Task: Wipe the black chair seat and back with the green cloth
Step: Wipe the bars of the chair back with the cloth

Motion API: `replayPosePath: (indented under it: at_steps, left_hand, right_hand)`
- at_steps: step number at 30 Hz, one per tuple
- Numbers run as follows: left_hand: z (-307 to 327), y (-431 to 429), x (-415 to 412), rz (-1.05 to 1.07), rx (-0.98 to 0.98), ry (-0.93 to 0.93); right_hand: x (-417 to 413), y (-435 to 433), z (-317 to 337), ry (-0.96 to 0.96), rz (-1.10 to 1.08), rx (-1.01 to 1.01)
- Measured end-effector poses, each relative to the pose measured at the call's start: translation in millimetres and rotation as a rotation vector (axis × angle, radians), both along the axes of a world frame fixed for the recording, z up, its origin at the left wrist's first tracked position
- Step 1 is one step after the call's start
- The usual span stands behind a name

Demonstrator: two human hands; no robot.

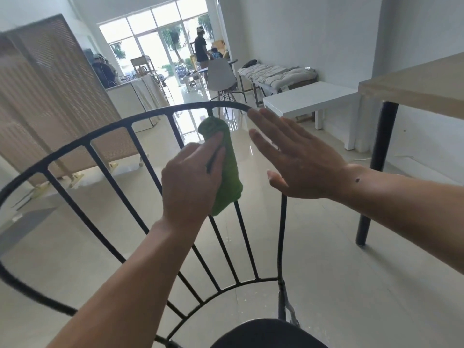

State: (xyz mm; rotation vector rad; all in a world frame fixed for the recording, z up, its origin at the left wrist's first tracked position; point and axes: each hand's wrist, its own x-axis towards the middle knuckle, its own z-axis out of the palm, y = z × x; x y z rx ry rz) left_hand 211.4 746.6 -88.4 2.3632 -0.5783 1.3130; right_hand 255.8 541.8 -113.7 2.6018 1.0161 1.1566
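The black chair's back (105, 131) is a curved metal hoop with several thin upright bars, filling the middle of the head view. Its round black seat (266, 334) shows at the bottom edge. My left hand (190, 182) grips the green cloth (226, 167), which is wrapped lengthwise around one upright bar just below the top rail. My right hand (298, 159) is flat with fingers spread, its fingertips touching the top rail to the right of the cloth. It holds nothing.
A wooden table with black legs (381, 156) stands close on the right. A low white table (308, 101) and a cushioned bench (276, 76) sit behind it. A slatted wooden screen (50, 101) is on the left. People and a grey chair (221, 76) are far back.
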Motion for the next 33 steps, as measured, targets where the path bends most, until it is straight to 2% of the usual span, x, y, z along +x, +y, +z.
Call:
replayPosePath:
  at_steps: [4, 11, 21, 28, 33]
  left_hand:
    - [-6.7, 3.2, 3.0, 0.006, -0.077, -0.021]
    - [-58.7, 13.7, -15.5, -0.061, 0.003, 0.043]
    - [-134.0, 14.6, -35.7, -0.024, 0.125, 0.171]
    - [-179.5, 4.6, -44.3, 0.073, 0.202, 0.268]
    - [-210.8, -2.7, -57.3, 0.146, 0.258, 0.4]
  right_hand:
    - [-0.1, 5.4, -2.2, 0.009, 0.023, 0.045]
    - [-1.1, 11.3, -7.4, 0.0, 0.02, 0.081]
    - [-15.2, -3.8, -56.7, 0.046, 0.013, -0.091]
    - [-19.2, -4.4, -68.6, 0.066, -0.009, -0.132]
    - [-19.8, -6.7, -71.5, 0.06, 0.013, -0.133]
